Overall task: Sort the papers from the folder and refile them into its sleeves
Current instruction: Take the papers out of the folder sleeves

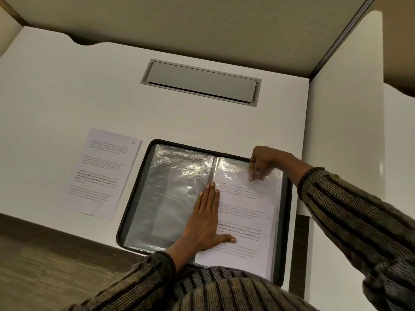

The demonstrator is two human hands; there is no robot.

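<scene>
The folder (131, 198) lies open on the desk (89, 86). The left hand (205, 218) presses flat beside the spine. The right hand (261, 163) pinches the top of a paper (244, 221) in the right sleeve (231, 169). This looks like the refiling step. Next the paper probably needs seating fully, then the sheet (98, 173) at the left.

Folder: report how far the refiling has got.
Done: no sheet visibly finished; the folder's left sleeve looks empty. In hand: a printed sheet lies in the right sleeve, left hand pressing flat by the spine, right hand pinching its top. Left: one loose sheet waits on the desk beside the folder.
</scene>
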